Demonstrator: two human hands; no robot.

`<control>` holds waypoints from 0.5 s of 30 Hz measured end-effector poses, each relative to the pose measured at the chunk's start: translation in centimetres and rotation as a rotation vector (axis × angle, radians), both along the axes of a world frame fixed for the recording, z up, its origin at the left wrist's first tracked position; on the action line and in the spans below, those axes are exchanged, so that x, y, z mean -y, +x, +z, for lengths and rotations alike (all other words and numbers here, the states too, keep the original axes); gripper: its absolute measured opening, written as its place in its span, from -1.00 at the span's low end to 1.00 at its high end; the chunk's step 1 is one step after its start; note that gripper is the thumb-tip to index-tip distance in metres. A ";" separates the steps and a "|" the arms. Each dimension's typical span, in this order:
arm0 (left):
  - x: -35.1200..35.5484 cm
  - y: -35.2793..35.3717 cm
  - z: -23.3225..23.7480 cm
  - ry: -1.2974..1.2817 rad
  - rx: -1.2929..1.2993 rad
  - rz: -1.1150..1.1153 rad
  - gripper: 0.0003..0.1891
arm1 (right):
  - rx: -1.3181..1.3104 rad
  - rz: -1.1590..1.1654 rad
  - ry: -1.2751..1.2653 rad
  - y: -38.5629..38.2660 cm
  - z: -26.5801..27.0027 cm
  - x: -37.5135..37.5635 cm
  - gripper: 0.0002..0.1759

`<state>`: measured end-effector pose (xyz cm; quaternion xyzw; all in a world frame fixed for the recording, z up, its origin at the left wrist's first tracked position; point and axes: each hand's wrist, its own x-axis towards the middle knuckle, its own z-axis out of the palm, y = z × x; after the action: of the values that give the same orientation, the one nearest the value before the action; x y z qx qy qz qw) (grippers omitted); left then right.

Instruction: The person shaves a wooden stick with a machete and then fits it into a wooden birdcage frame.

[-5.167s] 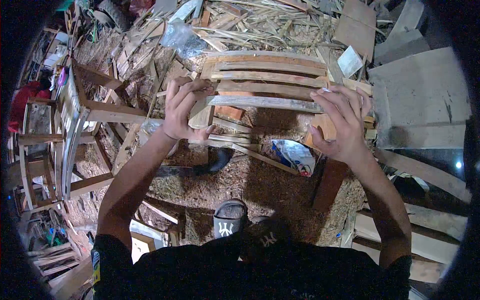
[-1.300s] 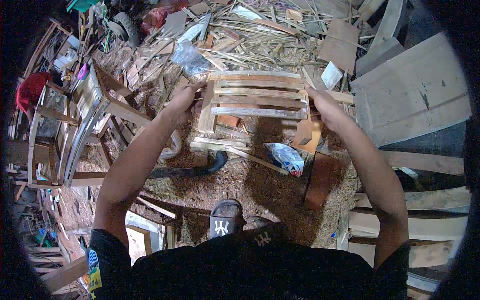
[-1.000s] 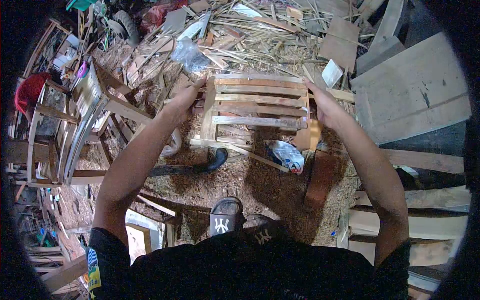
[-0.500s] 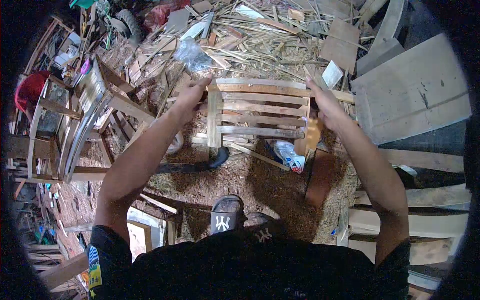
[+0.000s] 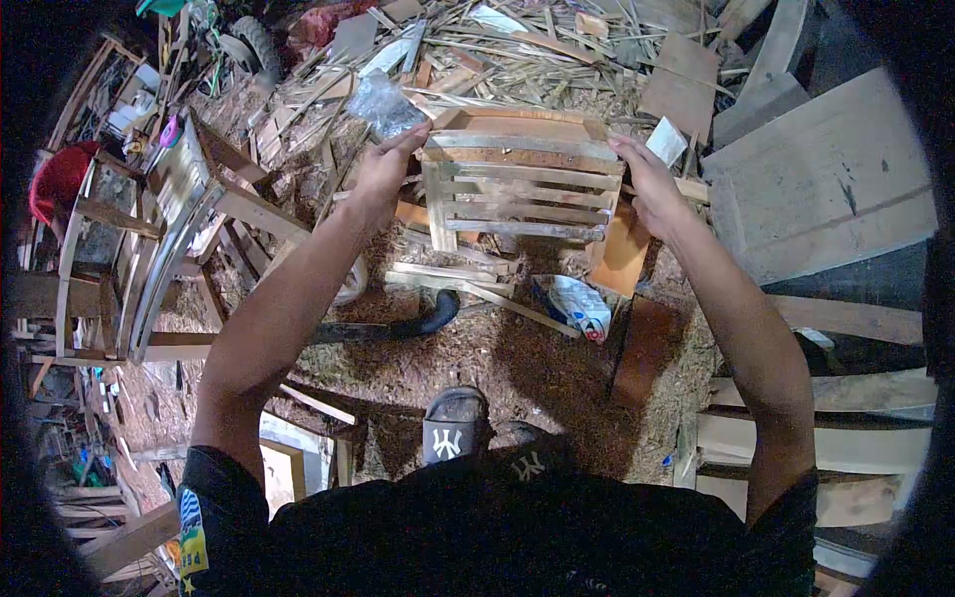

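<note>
Between my two hands, raised above the floor, is a slatted wooden frame (image 5: 522, 155) with a curved top rail and several cross slats. My left hand (image 5: 390, 177) grips its upper left corner, thumb along the rail's end. At the opposite upper corner, my right hand (image 5: 649, 189) is closed round the wood. An orange-brown panel (image 5: 619, 261) shows below the frame's right side, close under my right hand. On the floor beneath lies a crumpled printed packet (image 5: 572, 306). A dark curved object (image 5: 428, 316) rests to its left.
Wooden chair frames (image 5: 184, 214) stand on the left. Wood offcuts (image 5: 517, 65) and a clear plastic bag (image 5: 383, 104) litter the far floor. A large board (image 5: 821, 179) leans at right, above curved wooden pieces (image 5: 826, 438). My sandals (image 5: 453, 433) stand on sawdust.
The slatted frame has tilted and risen slightly, so its top side and orange-brown inner wood now show. Both hands keep hold of its corners and have turned with it.
</note>
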<state>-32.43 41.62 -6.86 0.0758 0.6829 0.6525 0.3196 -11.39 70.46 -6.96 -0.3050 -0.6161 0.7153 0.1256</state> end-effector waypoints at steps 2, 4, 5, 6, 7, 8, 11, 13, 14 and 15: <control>-0.2 0.5 0.4 0.026 0.028 0.020 -0.65 | -0.014 -0.010 0.015 0.1 0.1 0.1 -0.55; -0.2 0.8 0.6 -0.007 0.031 -0.007 -0.66 | 0.008 -0.022 0.037 0.4 1.2 0.9 -0.53; -0.3 0.9 0.7 -0.008 0.032 -0.008 -0.66 | 0.010 -0.022 0.036 0.4 1.4 1.0 -0.53; -0.3 0.9 0.4 0.008 0.034 -0.014 -0.66 | 0.020 -0.025 0.015 0.4 1.5 1.1 -0.52; -0.4 0.9 0.3 0.024 0.035 -0.021 -0.66 | 0.031 -0.029 -0.006 0.4 1.5 1.1 -0.50; -0.5 0.6 -0.1 0.023 0.038 -0.022 -0.66 | 0.034 -0.030 -0.008 0.4 1.3 0.9 -0.50; -0.7 -0.4 -1.5 0.046 0.000 -0.079 -0.56 | 0.051 -0.029 0.040 0.4 0.8 0.6 -0.46; -1.2 -0.1 -1.1 0.082 0.013 -0.045 -0.60 | 0.045 -0.024 0.039 0.5 1.3 0.9 -0.43; -1.4 -0.1 -1.0 0.080 0.015 -0.046 -0.60 | 0.047 -0.025 0.037 0.5 0.8 0.5 -0.43; -1.4 -0.3 -1.2 0.049 0.009 -0.047 -0.61 | 0.041 -0.008 0.098 0.3 0.0 -0.1 -0.42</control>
<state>-32.71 43.06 -8.09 0.0968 0.6632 0.6617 0.3361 -11.05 70.58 -6.99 -0.3158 -0.6517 0.6771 0.1306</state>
